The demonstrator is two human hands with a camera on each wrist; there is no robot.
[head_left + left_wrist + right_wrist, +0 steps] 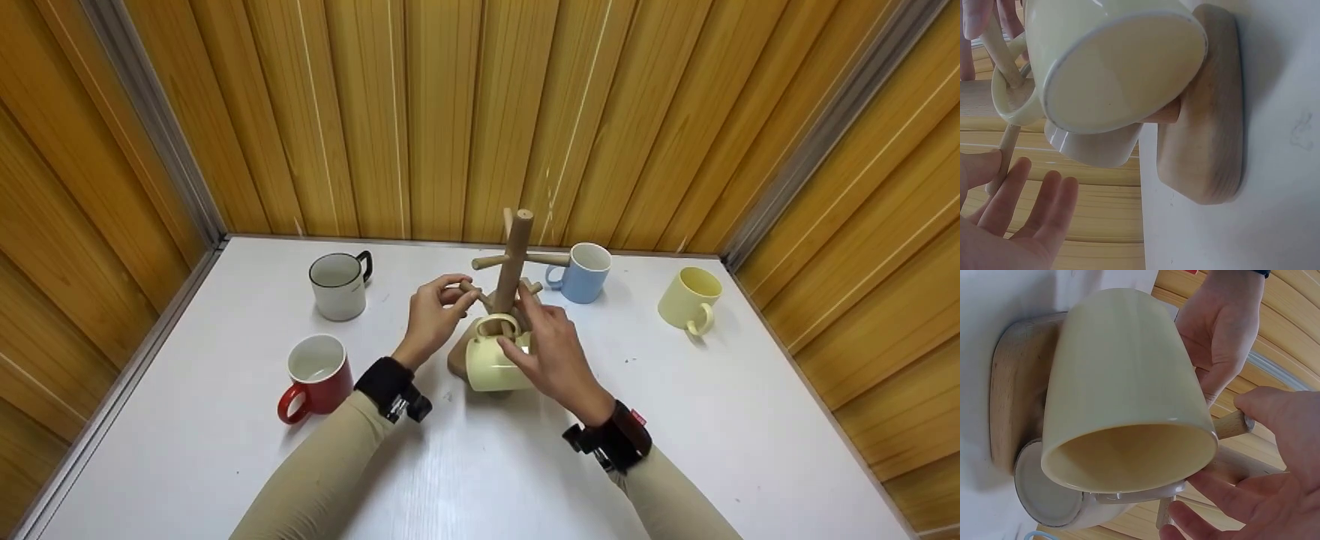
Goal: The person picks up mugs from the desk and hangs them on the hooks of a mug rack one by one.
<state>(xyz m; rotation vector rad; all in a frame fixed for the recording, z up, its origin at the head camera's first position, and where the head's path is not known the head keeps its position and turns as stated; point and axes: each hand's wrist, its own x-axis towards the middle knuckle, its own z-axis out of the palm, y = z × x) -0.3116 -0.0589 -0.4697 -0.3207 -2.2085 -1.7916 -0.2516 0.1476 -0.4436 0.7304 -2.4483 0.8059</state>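
Observation:
A wooden mug rack (514, 259) stands mid-table, its pegs branching off an upright post. By its handle, a pale yellow mug (491, 367) hangs on the front peg (1231, 424), lying sideways above the wooden base (1207, 163). My left hand (435, 315) pinches the tip of a left-hand peg (1009, 147) between thumb and fingers. The right hand (559, 356) is beside the mug, thumb at the front peg's tip, other fingers stretched toward the post. Behind the yellow mug, a whitish mug (1047, 484) is partly hidden.
A white mug with a black handle (339, 289) and a red mug (326, 382) stand on the left of the white table (720, 435). To the right are a blue mug (586, 276) and another yellow mug (686, 300). Wood-patterned panels (442, 112) enclose the back and sides.

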